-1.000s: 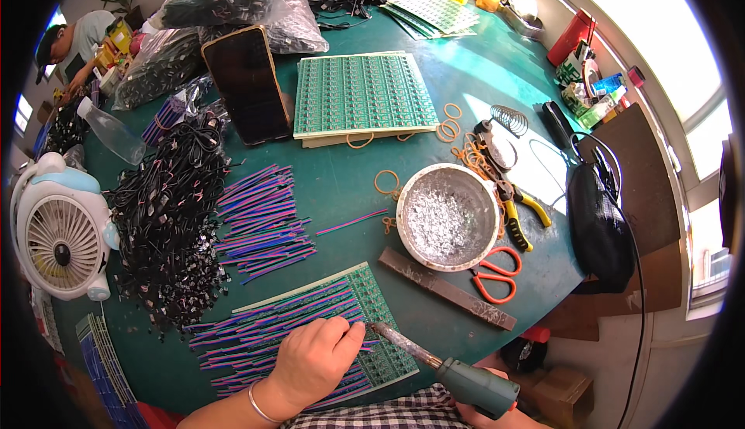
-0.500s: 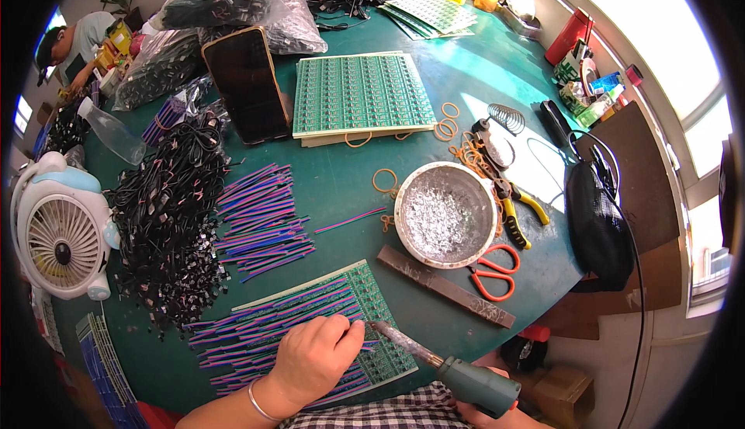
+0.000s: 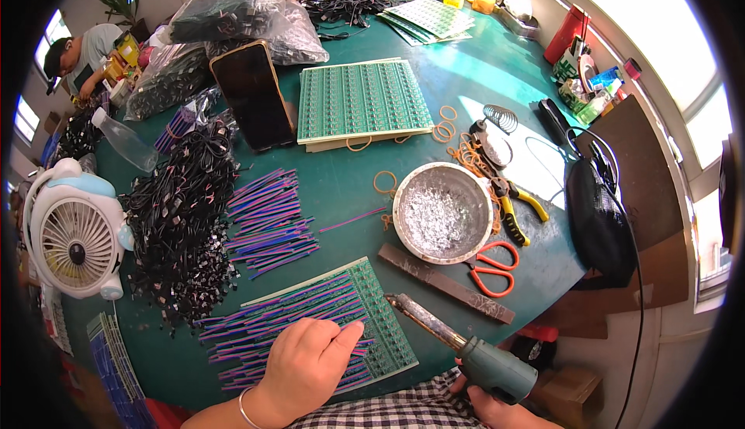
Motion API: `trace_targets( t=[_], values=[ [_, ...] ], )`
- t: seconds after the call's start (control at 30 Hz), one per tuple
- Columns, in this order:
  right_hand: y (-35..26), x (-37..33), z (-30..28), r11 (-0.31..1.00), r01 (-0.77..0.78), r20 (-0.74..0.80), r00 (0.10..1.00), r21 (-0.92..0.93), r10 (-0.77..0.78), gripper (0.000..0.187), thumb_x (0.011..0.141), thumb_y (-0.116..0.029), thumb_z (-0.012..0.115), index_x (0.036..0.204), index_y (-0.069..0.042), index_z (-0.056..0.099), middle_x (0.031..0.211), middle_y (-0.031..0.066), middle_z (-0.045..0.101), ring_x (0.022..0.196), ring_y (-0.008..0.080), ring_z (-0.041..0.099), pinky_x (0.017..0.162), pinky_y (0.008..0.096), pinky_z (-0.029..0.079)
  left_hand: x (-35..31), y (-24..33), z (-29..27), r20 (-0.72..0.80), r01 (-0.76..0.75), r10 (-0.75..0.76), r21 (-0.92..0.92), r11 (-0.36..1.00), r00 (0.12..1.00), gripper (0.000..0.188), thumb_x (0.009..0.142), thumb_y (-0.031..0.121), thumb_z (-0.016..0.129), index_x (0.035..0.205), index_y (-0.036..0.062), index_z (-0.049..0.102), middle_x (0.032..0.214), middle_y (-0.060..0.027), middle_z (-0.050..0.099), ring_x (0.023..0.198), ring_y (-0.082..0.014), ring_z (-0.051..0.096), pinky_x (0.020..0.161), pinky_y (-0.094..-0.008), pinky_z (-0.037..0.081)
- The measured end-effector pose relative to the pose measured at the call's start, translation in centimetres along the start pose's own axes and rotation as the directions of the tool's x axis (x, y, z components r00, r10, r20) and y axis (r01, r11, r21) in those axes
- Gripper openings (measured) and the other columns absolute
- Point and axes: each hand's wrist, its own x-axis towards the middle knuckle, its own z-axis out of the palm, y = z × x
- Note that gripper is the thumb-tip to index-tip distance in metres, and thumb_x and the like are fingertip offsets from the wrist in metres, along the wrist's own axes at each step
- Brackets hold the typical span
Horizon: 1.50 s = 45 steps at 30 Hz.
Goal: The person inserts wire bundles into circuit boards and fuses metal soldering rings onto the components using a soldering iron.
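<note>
My left hand (image 3: 310, 355), a bracelet at its wrist, rests over the green circuit board panel (image 3: 380, 316). Its thumb and fingertips are pressed together near the ends of the blue-and-purple wires (image 3: 283, 328) laid in rows across that panel; whatever they pinch is hidden. At the lower right my right hand (image 3: 490, 407) grips a soldering iron (image 3: 500, 369) by its thick green handle. The iron's metal barrel points up and left, with the tip just off the panel's right edge, apart from the wires.
A metal bowl of silvery bits (image 3: 441, 215) stands beside orange-handled scissors (image 3: 495, 270), a brown bar (image 3: 446, 283) and yellow-black pliers (image 3: 518, 211). Loose wires (image 3: 272, 223), black cables (image 3: 182, 219), a fan (image 3: 77, 235), a phone (image 3: 254, 95) and stacked panels (image 3: 365, 103) lie around. A person sits far left.
The soldering iron has moved back from the panel toward the lower right, its tip now off the wire ends. My left hand stays over the panel, shifted slightly.
</note>
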Motion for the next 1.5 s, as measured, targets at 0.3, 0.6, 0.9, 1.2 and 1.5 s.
trace_targets(
  t=[0.3,0.6,0.9,1.2,1.5],
  values=[
    [-3.9,1.9,-0.5,0.997,0.026,0.142,0.99,-0.071,-0.015,0.023,0.081,-0.003,0.068,0.102,0.002,0.062,0.099,0.0151,0.062,0.086,0.0272,0.059,0.077,0.0375,0.048,-1.3,-0.6,2.2,0.076,0.05,-0.05,0.006,0.999,0.996,0.025,0.076,0.012,0.065,0.1,0.0087,0.067,0.077,-0.0034,0.05,0.067,-0.0192,0.054,0.053,-0.0321,0.045],
    [-0.5,-0.4,-1.5,0.968,0.081,0.211,0.977,-0.237,-0.03,0.036,0.081,-0.003,0.069,0.114,0.003,0.057,0.107,0.0175,0.06,0.095,0.029,0.059,0.083,0.0389,0.047,-1.7,-0.8,3.3,0.04,0.058,-0.057,-0.03,0.998,0.998,0.022,0.076,0.011,0.065,0.098,0.0081,0.067,0.085,-0.0031,0.054,0.069,-0.0198,0.055,0.056,-0.0328,0.046],
    [-2.5,0.7,-0.6,0.978,0.155,0.233,0.965,-0.139,-0.12,0.06,0.079,-0.004,0.071,0.131,0.005,0.042,0.118,0.0197,0.058,0.105,0.0288,0.058,0.091,0.0397,0.045,-1.3,-0.8,3.2,0.026,0.084,-0.082,-0.107,0.991,0.996,0.022,0.07,0.003,0.07,0.091,0.0077,0.068,0.081,-0.0054,0.054,0.066,-0.0229,0.056,0.055,-0.0353,0.046],
    [-3.0,1.1,-1.2,0.886,0.213,0.372,0.927,-0.412,-0.05,0.055,0.079,-0.003,0.07,0.128,0.006,0.045,0.114,0.0182,0.06,0.102,0.028,0.06,0.091,0.0382,0.046,-1.1,-1.0,3.2,0.02,0.08,-0.078,-0.119,0.99,0.997,0.021,0.069,0.002,0.069,0.089,0.008,0.068,0.081,-0.0053,0.053,0.066,-0.0231,0.056,0.055,-0.035,0.047],
    [-3.0,0.6,-0.5,0.954,0.165,0.209,0.971,-0.249,-0.114,0.057,0.079,-0.003,0.07,0.129,0.006,0.044,0.115,0.0188,0.059,0.103,0.027,0.059,0.091,0.0384,0.046,-1.2,-1.0,3.4,0.009,0.089,-0.089,-0.12,0.989,0.996,0.023,0.068,0.001,0.07,0.089,0.0086,0.068,0.081,-0.0052,0.054,0.066,-0.0232,0.057,0.055,-0.0348,0.047]
  ],
)
